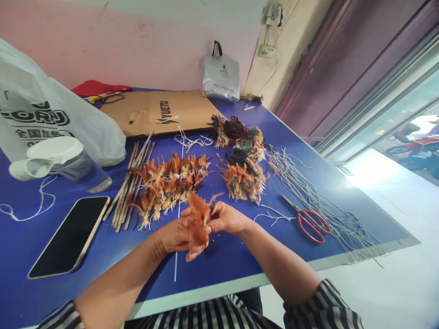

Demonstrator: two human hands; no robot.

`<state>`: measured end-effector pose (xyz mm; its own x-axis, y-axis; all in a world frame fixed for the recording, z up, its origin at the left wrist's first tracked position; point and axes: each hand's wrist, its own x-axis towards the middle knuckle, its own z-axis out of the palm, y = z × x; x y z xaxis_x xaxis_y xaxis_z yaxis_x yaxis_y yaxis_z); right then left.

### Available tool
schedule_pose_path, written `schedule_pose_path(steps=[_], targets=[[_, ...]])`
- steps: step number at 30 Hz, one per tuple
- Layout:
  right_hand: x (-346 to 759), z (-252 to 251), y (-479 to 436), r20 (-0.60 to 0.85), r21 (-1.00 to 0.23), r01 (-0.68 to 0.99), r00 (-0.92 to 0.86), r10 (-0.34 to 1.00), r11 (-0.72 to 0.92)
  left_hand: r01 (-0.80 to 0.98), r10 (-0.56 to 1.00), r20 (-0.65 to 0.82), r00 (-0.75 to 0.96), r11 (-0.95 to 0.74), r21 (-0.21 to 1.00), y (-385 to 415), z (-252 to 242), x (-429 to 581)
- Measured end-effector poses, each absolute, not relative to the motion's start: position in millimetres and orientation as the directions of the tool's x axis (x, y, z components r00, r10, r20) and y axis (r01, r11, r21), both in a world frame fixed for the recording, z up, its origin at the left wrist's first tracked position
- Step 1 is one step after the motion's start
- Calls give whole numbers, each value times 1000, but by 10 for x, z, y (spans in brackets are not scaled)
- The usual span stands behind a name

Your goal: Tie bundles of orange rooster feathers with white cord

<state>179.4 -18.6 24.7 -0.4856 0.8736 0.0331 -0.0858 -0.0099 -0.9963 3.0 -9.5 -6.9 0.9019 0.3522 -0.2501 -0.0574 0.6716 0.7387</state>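
Observation:
My left hand (178, 235) is closed around a bunch of reddish-brown feathers (198, 219) above the front of the blue table. From the right, my right hand (224, 218) pinches at the same bunch, near a dark feather at its upper edge. Just behind my hands lie rows of orange-brown feather bundles (171, 183) with pale tied ends. More feather bundles (243, 180) sit to the right of these, and darker ones (236, 132) are farther back. Red-handled scissors (312, 224) rest to the right of my right forearm, beside a spread of thin cords (312, 196).
Several thin sticks (128, 187) lie left of the feathers, near a phone (70, 235) and a clear lidded cup (78, 167). A white plastic bag (92, 132) stands at left. A flat cardboard box (144, 107) and a silver bag (220, 77) are at the back.

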Motion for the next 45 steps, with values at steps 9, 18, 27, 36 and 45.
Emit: schedule_pose_path(steps=[9, 18, 27, 36, 45], targets=[[2183, 483, -101, 98, -932, 264, -472, 876, 247, -227, 610, -221, 761, 569, 791, -21, -24, 96], [3069, 667, -505, -90, -121, 993, -23, 996, 12, -255, 786, -305, 538, 497, 829, 42, 59, 142], [2961, 278, -691, -91, 152, 984, -80, 993, 93, -140, 824, -263, 502, 377, 915, -30, 64, 193], [3091, 348, -579, -126, -863, 466, 178, 976, -196, -125, 861, -242, 447, 328, 936, -19, 59, 193], [2442, 539, -284, -213, -973, 110, -101, 972, -202, -73, 941, -88, 328, 118, 990, 54, -49, 195]])
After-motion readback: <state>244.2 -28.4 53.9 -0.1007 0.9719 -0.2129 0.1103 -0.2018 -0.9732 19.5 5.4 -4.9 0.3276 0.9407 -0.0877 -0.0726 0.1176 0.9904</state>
